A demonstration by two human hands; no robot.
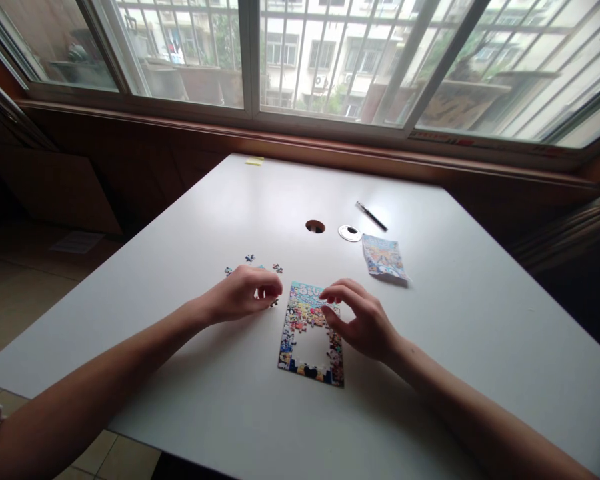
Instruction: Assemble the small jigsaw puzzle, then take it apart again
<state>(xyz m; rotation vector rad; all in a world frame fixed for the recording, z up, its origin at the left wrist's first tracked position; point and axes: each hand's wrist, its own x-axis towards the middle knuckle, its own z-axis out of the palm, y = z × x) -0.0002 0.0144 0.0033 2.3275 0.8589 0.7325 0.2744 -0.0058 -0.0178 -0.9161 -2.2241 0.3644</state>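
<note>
A colourful jigsaw puzzle (pixel 303 315) lies flat on the white table, its border and upper part filled, with a bare white gap in its lower middle. Left of it, my left hand (pixel 245 292) is closed in a pinch, with a small puzzle piece (pixel 274 303) at its fingertips. Loose pieces lie just beyond that hand, among them a dark blue piece (pixel 250 257) and a multicoloured piece (pixel 277 268); the hand partly hides others. Over the puzzle's upper right edge hovers my right hand (pixel 359 319), thumb and fingers apart, nothing visible between them.
A crumpled printed sheet or wrapper (pixel 384 258) lies to the right, beyond the puzzle. Near it are a round metallic cover (pixel 349 233) and a black pen (pixel 372 216). The table (pixel 205 400) has a round hole (pixel 315 227) and, at its far edge, yellow tape (pixel 255 161).
</note>
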